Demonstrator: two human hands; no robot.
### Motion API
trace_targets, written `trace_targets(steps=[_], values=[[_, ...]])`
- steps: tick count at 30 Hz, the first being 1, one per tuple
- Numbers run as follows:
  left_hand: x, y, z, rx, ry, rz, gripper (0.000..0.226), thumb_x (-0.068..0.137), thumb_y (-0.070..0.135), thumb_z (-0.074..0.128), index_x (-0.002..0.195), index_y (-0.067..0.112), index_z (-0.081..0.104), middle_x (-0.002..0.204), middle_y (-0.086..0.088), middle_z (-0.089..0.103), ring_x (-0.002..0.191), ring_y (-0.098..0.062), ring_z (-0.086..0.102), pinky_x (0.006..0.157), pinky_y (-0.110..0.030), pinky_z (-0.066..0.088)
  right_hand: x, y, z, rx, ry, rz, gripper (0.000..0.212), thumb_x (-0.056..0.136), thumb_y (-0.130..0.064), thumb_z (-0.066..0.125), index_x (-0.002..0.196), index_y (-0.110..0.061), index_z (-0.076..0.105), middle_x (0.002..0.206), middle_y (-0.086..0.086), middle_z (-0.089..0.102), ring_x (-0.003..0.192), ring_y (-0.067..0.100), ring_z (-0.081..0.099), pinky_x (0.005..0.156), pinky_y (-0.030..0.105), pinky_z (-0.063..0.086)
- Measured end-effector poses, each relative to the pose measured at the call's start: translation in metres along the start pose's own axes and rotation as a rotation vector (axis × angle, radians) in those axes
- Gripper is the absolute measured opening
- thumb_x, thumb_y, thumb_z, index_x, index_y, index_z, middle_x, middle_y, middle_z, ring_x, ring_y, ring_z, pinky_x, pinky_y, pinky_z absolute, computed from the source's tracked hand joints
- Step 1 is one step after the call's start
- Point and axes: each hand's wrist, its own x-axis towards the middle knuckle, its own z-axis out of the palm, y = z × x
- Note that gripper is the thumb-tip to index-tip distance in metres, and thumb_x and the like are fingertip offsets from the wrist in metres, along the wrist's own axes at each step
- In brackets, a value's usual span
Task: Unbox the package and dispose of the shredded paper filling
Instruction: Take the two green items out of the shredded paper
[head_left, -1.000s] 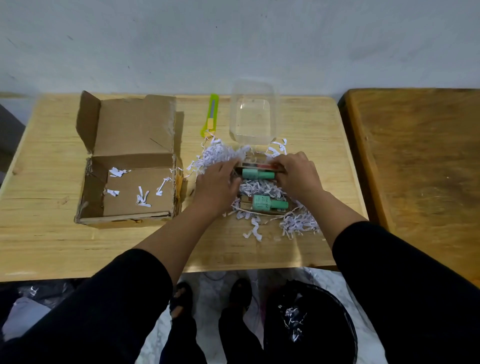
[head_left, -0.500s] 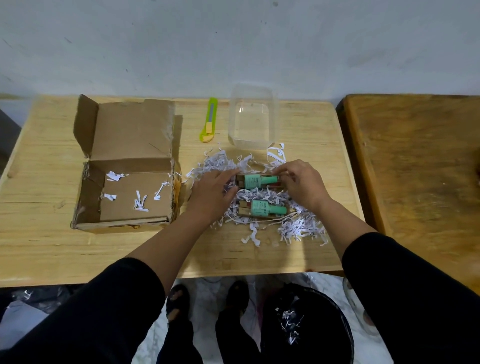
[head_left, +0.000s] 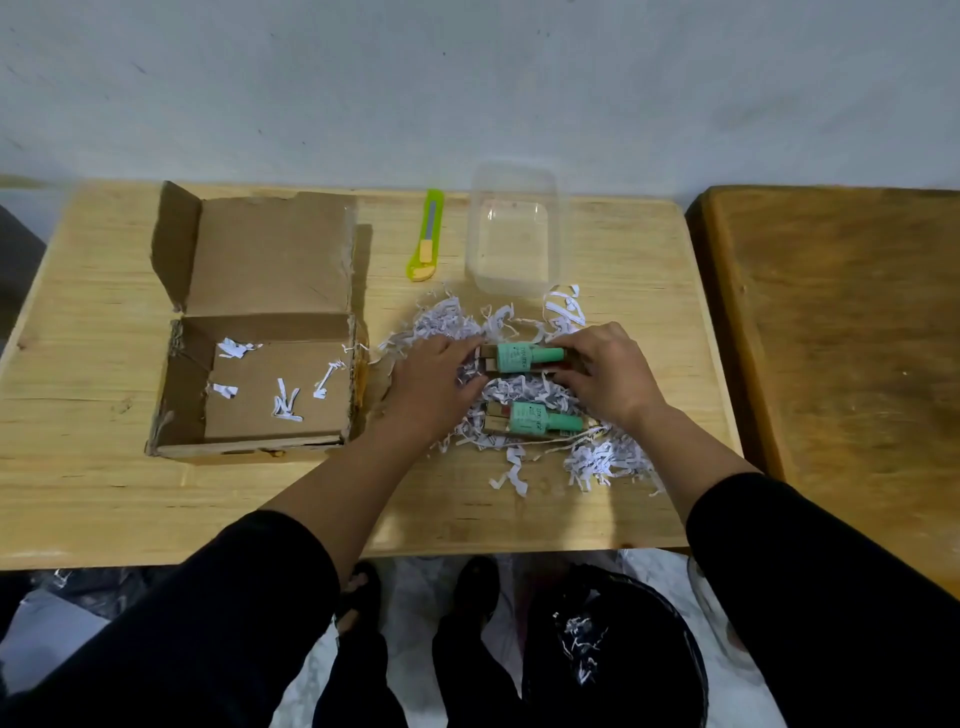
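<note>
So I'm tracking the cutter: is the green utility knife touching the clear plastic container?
Apart. The head view shows bare table between the green utility knife and the clear plastic container, which lie side by side.

Left hand and right hand palm-down, fingers curled inward, facing each other.

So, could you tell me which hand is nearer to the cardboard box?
Left. The left hand lies just right of the cardboard box; the right hand is farther right.
</note>
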Motion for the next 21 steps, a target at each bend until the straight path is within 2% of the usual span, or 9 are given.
trace_targets(steps=[4, 8, 11, 14, 17, 21], values=[[0.000, 0.003, -0.004, 0.004, -0.020, -0.006, 0.052, 0.089, 0.040, 0.054, 0.137, 0.025, 0.040, 0.124, -0.004, 0.054, 0.114, -0.023, 0.046, 0.093, -0.038, 0.042, -0.001, -0.001, -0.013, 0.010, -0.034, 0.058, 0.036, 0.083, -0.026, 0.067, 0.119, -0.026, 0.062, 0.113, 0.000, 0.064, 0.112, 0.020, 0.044, 0.098, 0.036, 0.038], [-0.002, 0.006, -0.014, -0.069, -0.004, 0.030, 0.045, 0.090, 0.032, 0.054, 0.134, 0.028, 0.044, 0.117, -0.004, 0.058, 0.106, -0.021, 0.053, 0.084, -0.034, 0.046, -0.005, -0.003, -0.037, 0.139, 0.037, 0.085, 0.039, 0.084, -0.026, 0.066, 0.122, -0.024, 0.060, 0.118, 0.003, 0.061, 0.116, 0.020, 0.043, 0.097, 0.030, 0.030], [-0.002, 0.011, -0.023, -0.108, 0.061, 0.086, 0.039, 0.091, 0.024, 0.053, 0.130, 0.021, 0.050, 0.115, -0.007, 0.057, 0.103, -0.023, 0.055, 0.081, -0.033, 0.046, -0.006, -0.003, -0.051, 0.157, 0.067, 0.101, 0.043, 0.082, -0.025, 0.068, 0.124, -0.019, 0.059, 0.119, 0.006, 0.061, 0.117, 0.021, 0.044, 0.095, 0.024, 0.028], [0.001, 0.013, -0.024, -0.045, 0.181, 0.130, 0.035, 0.086, 0.019, 0.059, 0.121, 0.014, 0.059, 0.115, -0.010, 0.055, 0.106, -0.028, 0.053, 0.086, -0.042, 0.048, -0.005, 0.001, -0.059, 0.181, 0.109, 0.134, 0.044, 0.082, -0.023, 0.069, 0.124, -0.016, 0.058, 0.119, 0.007, 0.061, 0.116, 0.021, 0.045, 0.093, 0.023, 0.030], [0.004, 0.016, -0.022, 0.011, 0.156, 0.054, 0.040, 0.088, 0.026, 0.056, 0.127, 0.018, 0.053, 0.140, -0.007, 0.042, 0.131, -0.027, 0.037, 0.100, -0.047, 0.034, -0.001, 0.008, -0.058, 0.232, 0.193, 0.193, 0.044, 0.083, -0.024, 0.068, 0.124, -0.014, 0.058, 0.118, 0.008, 0.061, 0.114, 0.022, 0.047, 0.093, 0.023, 0.033], [0.010, 0.008, -0.005, 0.119, -0.028, -0.001, 0.054, 0.096, 0.042, 0.037, 0.145, 0.022, 0.026, 0.158, -0.003, 0.009, 0.146, -0.022, 0.003, 0.115, -0.050, 0.017, 0.010, 0.020, -0.050, 0.364, 0.318, 0.311, 0.043, 0.084, -0.024, 0.067, 0.124, -0.013, 0.058, 0.117, 0.010, 0.061, 0.113, 0.024, 0.051, 0.095, 0.030, 0.039]])
